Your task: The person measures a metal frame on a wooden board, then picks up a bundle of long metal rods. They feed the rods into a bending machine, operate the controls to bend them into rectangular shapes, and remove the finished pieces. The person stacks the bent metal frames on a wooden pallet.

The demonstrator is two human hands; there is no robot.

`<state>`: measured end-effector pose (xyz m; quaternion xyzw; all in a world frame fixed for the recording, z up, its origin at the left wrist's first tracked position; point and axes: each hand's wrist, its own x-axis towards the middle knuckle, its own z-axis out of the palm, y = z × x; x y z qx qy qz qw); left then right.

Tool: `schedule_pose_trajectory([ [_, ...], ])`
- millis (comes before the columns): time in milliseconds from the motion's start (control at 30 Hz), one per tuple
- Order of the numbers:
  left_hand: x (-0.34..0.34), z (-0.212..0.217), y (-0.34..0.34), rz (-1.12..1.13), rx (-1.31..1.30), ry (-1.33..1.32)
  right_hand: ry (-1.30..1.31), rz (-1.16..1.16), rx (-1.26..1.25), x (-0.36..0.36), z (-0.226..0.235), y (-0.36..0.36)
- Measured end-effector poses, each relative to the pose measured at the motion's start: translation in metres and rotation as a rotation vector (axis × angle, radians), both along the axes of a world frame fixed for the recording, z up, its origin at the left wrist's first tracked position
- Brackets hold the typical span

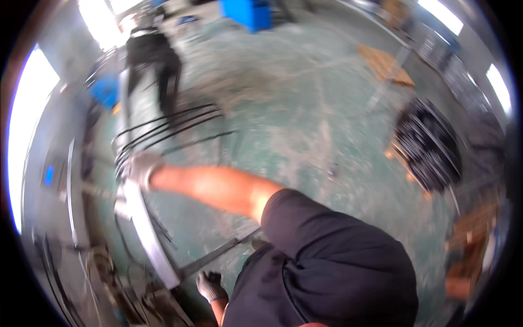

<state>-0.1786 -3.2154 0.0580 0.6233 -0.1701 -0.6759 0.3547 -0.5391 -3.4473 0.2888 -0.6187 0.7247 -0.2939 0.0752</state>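
Note:
My right arm stretches across to the left, and its gloved right hand [143, 168] is at the near ends of several black bent rods [174, 126]. Blurred as they are, the fingers look closed round the rods. The rods lie over a long pale metal beam [147, 231], their free ends sticking out to the right. Low in the picture, close to my body, hangs my left hand [210, 286] in a light glove with dark fingertips. Its fingers are loosely curled and apart, with nothing visible in them. A pale blurred thing [123, 206] shows beside the beam, below my right hand.
A person in dark clothes [152, 57] stands beyond the rods. A dark bar [210, 257] runs off the beam toward my body. At the right, a stack of black parts [427, 144] sits on a wooden pallet. Blue bins [248, 15] stand at the back. Machinery lines the left.

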Motion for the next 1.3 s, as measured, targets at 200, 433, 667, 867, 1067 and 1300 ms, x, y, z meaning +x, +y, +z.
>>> schedule_pose_trajectory([
  [200, 0.037, -0.196, -0.038, -1.012, -0.184, -0.561, -0.259, -0.054, 0.33, -0.073, -0.105, 0.195],
  [433, -0.102, -0.177, -0.04, -0.9, -0.224, -0.323, -0.485, -0.693, 0.535, -0.179, -0.212, 0.513],
  [667, -0.359, -0.166, 0.012, -1.198, -0.312, -0.058, -0.745, -1.183, 0.294, -0.246, -0.24, 0.732],
  [867, -0.561, -0.128, 0.171, -1.593, -0.332, 0.213, -0.857, -1.403, 0.211, -0.26, -0.258, 0.845],
  [1067, -0.716, -0.107, 0.281, -1.7, -0.274, 0.208, -0.949, -1.593, 0.088, -0.31, -0.224, 0.939],
  [1300, -0.892, -0.201, 0.362, -1.838, -0.383, 0.488, -0.751, -1.745, -0.041, -0.478, -0.229, 1.048],
])
